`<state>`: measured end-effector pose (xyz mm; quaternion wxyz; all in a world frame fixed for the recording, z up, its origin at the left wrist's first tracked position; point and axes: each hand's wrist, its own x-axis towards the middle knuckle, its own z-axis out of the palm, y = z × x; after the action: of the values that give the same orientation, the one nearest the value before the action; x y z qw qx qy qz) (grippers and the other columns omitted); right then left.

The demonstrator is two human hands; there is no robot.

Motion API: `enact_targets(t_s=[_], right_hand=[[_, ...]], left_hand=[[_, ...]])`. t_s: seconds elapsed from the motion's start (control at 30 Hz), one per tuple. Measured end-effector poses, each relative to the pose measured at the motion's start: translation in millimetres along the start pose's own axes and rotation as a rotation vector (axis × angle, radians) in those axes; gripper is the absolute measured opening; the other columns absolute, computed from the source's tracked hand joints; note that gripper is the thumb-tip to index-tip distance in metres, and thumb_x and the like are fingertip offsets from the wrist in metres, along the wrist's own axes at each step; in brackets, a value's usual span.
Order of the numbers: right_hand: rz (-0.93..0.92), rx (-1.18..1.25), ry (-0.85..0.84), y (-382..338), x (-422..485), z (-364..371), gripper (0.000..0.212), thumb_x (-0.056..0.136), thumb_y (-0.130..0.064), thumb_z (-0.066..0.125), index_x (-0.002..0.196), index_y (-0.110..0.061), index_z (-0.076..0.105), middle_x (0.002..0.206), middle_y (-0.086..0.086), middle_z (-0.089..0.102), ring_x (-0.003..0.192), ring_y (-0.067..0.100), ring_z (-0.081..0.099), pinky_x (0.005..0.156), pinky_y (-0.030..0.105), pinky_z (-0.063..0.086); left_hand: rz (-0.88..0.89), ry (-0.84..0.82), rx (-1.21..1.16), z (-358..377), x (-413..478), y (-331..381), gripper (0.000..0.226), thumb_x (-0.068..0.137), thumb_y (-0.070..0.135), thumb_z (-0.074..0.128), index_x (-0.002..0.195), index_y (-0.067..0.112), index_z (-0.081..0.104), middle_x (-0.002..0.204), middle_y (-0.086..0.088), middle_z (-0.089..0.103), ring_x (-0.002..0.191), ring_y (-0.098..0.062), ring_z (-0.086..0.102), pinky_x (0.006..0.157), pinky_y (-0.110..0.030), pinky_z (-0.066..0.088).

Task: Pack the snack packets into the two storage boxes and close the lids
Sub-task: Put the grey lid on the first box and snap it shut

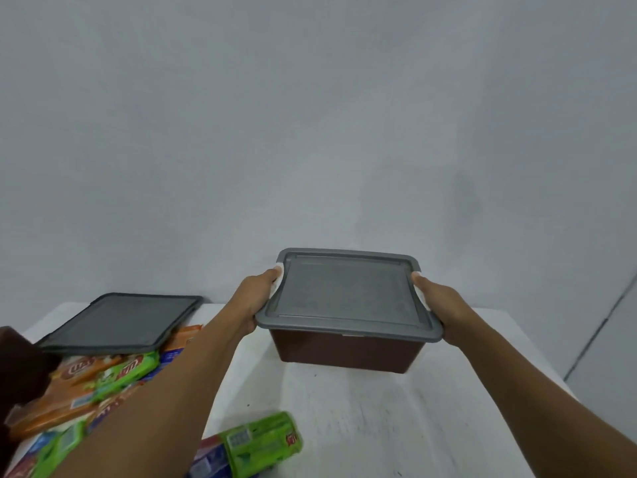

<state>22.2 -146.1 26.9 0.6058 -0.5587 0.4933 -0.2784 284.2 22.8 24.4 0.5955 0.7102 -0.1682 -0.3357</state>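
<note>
Head camera has it: your brown box [348,350] sits at the far side of the table [362,408], grey lid [348,291] on top.

— And your left grip [256,298] and right grip [437,305]?

— Each is clamped on a side rim, thumbs over the lid, probably to keep it level and seated.

— Packing done?

— No. Snack packets [103,377] lie loose at your left, with the spare lid [117,322] resting on them.

Left hand [256,298], right hand [444,305]: both bare. Forearms [165,391] bare too, from behind the fingers to frame edge.
</note>
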Motion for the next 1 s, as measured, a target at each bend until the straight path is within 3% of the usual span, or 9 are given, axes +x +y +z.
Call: enact_targets(t_s=[0.13, 0.27, 0.37, 0.5, 0.6, 0.73, 0.83, 0.93, 1.0], right_hand=[[0.02, -0.003, 0.011, -2, 30, 3, 0.066, 0.098, -0.053, 0.052, 0.138, -0.001, 0.051, 0.138, 0.016, 0.055, 0.101, 0.029, 0.06, 0.089, 0.042, 0.053], [0.069, -0.04, 0.033, 3, 54, 1, 0.07, 0.097, -0.056, 0.051, 0.138, 0.0, 0.049, 0.127, 0.015, 0.058, 0.093, 0.029, 0.061, 0.083, 0.042, 0.053], [0.101, -0.06, 0.055, 6, 68, 0, 0.072, 0.098, -0.059, 0.046, 0.141, -0.001, 0.047, 0.133, 0.017, 0.057, 0.1, 0.031, 0.061, 0.089, 0.045, 0.054], [0.108, -0.124, 0.072, 10, 79, 2, 0.072, 0.099, -0.061, 0.039, 0.143, -0.004, 0.044, 0.138, 0.017, 0.053, 0.098, 0.029, 0.056, 0.082, 0.042, 0.051], [0.108, -0.126, 0.058, 12, 85, 2, 0.071, 0.099, -0.059, 0.042, 0.144, -0.004, 0.044, 0.138, 0.018, 0.053, 0.093, 0.027, 0.056, 0.079, 0.039, 0.048], [0.118, -0.143, 0.04, 14, 90, 1, 0.068, 0.1, -0.058, 0.041, 0.142, -0.005, 0.046, 0.12, 0.013, 0.055, 0.083, 0.022, 0.057, 0.074, 0.038, 0.048], [0.124, -0.161, 0.031, 14, 92, 1, 0.068, 0.1, -0.058, 0.04, 0.142, -0.006, 0.046, 0.131, 0.015, 0.055, 0.087, 0.023, 0.056, 0.077, 0.039, 0.047], [0.116, -0.154, 0.023, 14, 93, 1, 0.066, 0.101, -0.057, 0.039, 0.141, -0.006, 0.046, 0.119, 0.011, 0.054, 0.079, 0.019, 0.057, 0.068, 0.035, 0.047], [0.124, -0.155, 0.019, 15, 94, 0, 0.066, 0.101, -0.058, 0.039, 0.142, -0.007, 0.046, 0.124, 0.013, 0.055, 0.083, 0.021, 0.058, 0.071, 0.036, 0.048]], left_hand=[[-0.025, -0.041, -0.008, 6, 32, -4, 0.057, 0.099, 0.052, 0.057, 0.133, 0.007, 0.06, 0.126, -0.008, 0.068, 0.106, -0.029, 0.071, 0.091, -0.046, 0.059], [-0.05, -0.055, 0.012, 17, 54, -8, 0.05, 0.101, 0.052, 0.053, 0.127, 0.01, 0.062, 0.116, -0.006, 0.069, 0.099, -0.028, 0.072, 0.085, -0.044, 0.061], [-0.058, -0.051, 0.036, 26, 68, -12, 0.053, 0.101, 0.052, 0.052, 0.13, 0.009, 0.06, 0.116, -0.005, 0.067, 0.099, -0.025, 0.07, 0.081, -0.039, 0.059], [-0.062, -0.03, 0.067, 36, 73, -20, 0.043, 0.103, 0.051, 0.048, 0.115, 0.01, 0.058, 0.098, 0.002, 0.064, 0.087, -0.016, 0.064, 0.074, -0.034, 0.054], [-0.096, -0.036, 0.049, 37, 78, -29, 0.054, 0.1, 0.056, 0.05, 0.12, 0.008, 0.064, 0.108, -0.009, 0.073, 0.096, -0.028, 0.071, 0.088, -0.046, 0.06], [-0.11, -0.045, 0.054, 34, 83, -33, 0.058, 0.098, 0.06, 0.051, 0.126, 0.011, 0.065, 0.115, -0.01, 0.073, 0.101, -0.03, 0.072, 0.089, -0.046, 0.06], [-0.128, -0.049, 0.048, 34, 85, -34, 0.056, 0.099, 0.059, 0.05, 0.125, 0.011, 0.065, 0.112, -0.009, 0.074, 0.099, -0.03, 0.072, 0.09, -0.047, 0.059], [-0.12, -0.046, 0.059, 38, 83, -34, 0.047, 0.103, 0.054, 0.046, 0.118, 0.011, 0.06, 0.101, -0.002, 0.069, 0.093, -0.024, 0.069, 0.079, -0.039, 0.058], [-0.118, -0.042, 0.058, 40, 79, -32, 0.043, 0.104, 0.054, 0.045, 0.118, 0.015, 0.057, 0.098, 0.001, 0.065, 0.092, -0.022, 0.067, 0.074, -0.036, 0.055]])
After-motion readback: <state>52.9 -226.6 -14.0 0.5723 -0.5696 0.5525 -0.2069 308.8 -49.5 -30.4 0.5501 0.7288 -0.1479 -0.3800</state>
